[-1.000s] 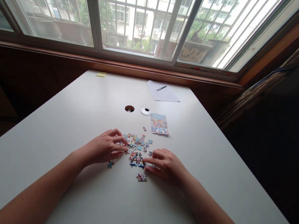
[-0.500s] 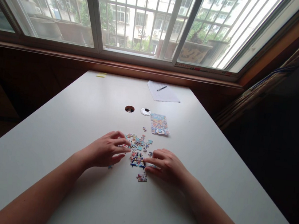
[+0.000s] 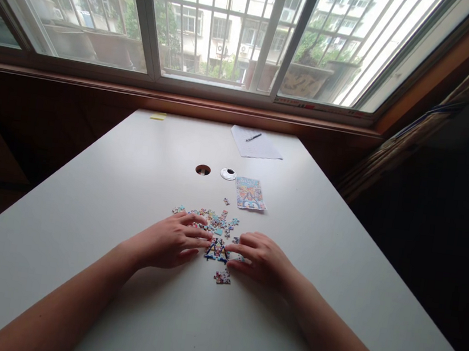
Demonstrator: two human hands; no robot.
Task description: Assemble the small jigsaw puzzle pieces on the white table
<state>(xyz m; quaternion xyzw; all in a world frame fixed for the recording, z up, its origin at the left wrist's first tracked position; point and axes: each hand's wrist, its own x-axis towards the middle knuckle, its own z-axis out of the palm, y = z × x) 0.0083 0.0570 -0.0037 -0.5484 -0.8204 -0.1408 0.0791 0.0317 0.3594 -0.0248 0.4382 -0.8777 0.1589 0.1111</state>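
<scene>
A small joined block of jigsaw pieces, with dark blue lines on it, lies flat between my hands. My left hand reaches its left edge with fingers stretched and apart; I see nothing held in them. At the block's right edge, my right hand holds it with index finger and thumb, the other fingers bent. A smaller joined cluster of pieces sits just below the block. Above it, loose jigsaw pieces lie in a heap, partly covered by my left fingers. A few more pieces show beside my right fingers.
A colourful picture sheet lies beyond the heap, near a lone piece. Farther back are a round cable hole, its loose cover, and white paper with a pen. The white table meets a window wall.
My left hand has moved slightly right and toward me, its fingertips now at the block's left edge. Pieces at the heap's left end are uncovered. My right hand stays in place.
</scene>
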